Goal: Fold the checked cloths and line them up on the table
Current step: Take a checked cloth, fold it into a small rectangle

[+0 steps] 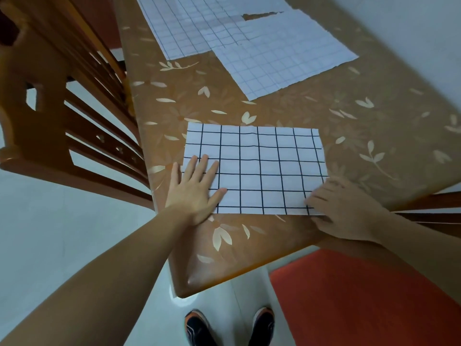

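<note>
A checked cloth (259,168) lies flat on the table (349,116) in the middle of the frame. The left hand (197,186) presses open, fingers spread, on its lower left part. The right hand (341,208) pinches its lower right corner. Two more cloths (249,43) lie overlapping at the top.

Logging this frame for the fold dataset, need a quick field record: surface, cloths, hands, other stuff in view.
surface: table with a brown leaf-print cover
near cloth: checked cloth, flat rectangle near the table's front edge
far cloths: two checked cloths spread further back, overlapping
left hand: left hand flat, palm down on the near cloth's left end
right hand: right hand on the cloth's near right corner, fingers curled; grip unclear
other: wooden chair left of the table, red seat lower right
</note>
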`<action>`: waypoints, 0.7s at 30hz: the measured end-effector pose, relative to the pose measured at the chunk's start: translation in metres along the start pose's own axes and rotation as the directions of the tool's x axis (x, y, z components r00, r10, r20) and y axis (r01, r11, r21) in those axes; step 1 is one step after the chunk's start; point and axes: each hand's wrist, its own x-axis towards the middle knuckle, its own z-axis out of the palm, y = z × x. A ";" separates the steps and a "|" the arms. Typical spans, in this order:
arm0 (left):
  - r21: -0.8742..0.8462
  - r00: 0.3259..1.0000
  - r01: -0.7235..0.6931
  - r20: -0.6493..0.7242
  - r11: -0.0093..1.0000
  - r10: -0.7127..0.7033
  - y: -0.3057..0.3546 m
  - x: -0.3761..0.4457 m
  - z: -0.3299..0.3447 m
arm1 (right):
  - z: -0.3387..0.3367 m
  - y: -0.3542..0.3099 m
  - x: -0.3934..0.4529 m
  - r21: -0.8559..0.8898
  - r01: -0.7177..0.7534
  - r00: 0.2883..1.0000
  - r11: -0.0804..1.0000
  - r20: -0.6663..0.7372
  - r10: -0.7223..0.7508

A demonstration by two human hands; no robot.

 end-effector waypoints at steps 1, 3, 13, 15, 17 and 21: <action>0.000 1.000 -0.003 -0.007 1.000 0.003 0.000 -0.001 0.000 | -0.003 0.004 -0.002 0.016 -0.005 0.998 1.000 0.070 0.003; 0.009 0.998 -0.028 -0.060 1.000 0.029 0.000 -0.002 -0.002 | -0.008 0.008 0.001 0.008 -0.020 0.986 1.000 0.164 0.018; -0.273 0.917 -0.332 -0.319 0.903 0.241 0.110 -0.033 -0.001 | -0.004 -0.012 0.011 0.020 -0.040 0.982 0.999 -0.184 0.043; -0.257 0.912 -0.345 -0.320 0.903 0.258 0.125 -0.031 -0.006 | -0.015 -0.024 0.008 0.147 -0.128 0.956 0.981 -0.244 0.161; -0.252 0.915 -0.339 -0.311 0.906 0.256 0.132 -0.028 -0.012 | -0.025 -0.037 0.006 0.224 -0.188 0.927 0.956 -0.281 0.248; -0.208 0.920 -0.301 -0.320 0.931 0.226 0.122 -0.030 -0.029 | -0.037 -0.055 0.006 0.354 -0.169 0.912 0.920 -0.299 0.282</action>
